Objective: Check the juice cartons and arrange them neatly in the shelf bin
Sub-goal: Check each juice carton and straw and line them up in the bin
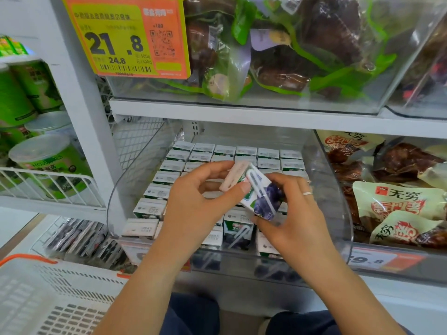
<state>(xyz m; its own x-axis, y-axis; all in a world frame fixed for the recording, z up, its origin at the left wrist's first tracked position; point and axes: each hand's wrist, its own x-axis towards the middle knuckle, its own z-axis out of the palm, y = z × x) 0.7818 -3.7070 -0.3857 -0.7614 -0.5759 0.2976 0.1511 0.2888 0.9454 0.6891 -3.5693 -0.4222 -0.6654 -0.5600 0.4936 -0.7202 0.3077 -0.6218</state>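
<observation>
A small juice carton (260, 192), white with dark blue berries and a straw taped to its face, is tilted in the air above the clear shelf bin (338, 189). My left hand (196, 201) pinches its upper end between thumb and fingers. My right hand (292, 211), wearing a ring, grips its lower right end. Below them, several rows of the same cartons (225, 153) stand upright in the bin, tops showing printed labels. One carton (238, 230) in the front row shows its straw side.
A white basket with orange trim (48, 298) sits at lower left. Green tubs (46, 160) fill the wire rack on the left. Bagged snacks (399, 201) lie right of the bin. A bin of green-wrapped packs (290, 56) with a 21.8 price tag (123, 37) hangs on the shelf above.
</observation>
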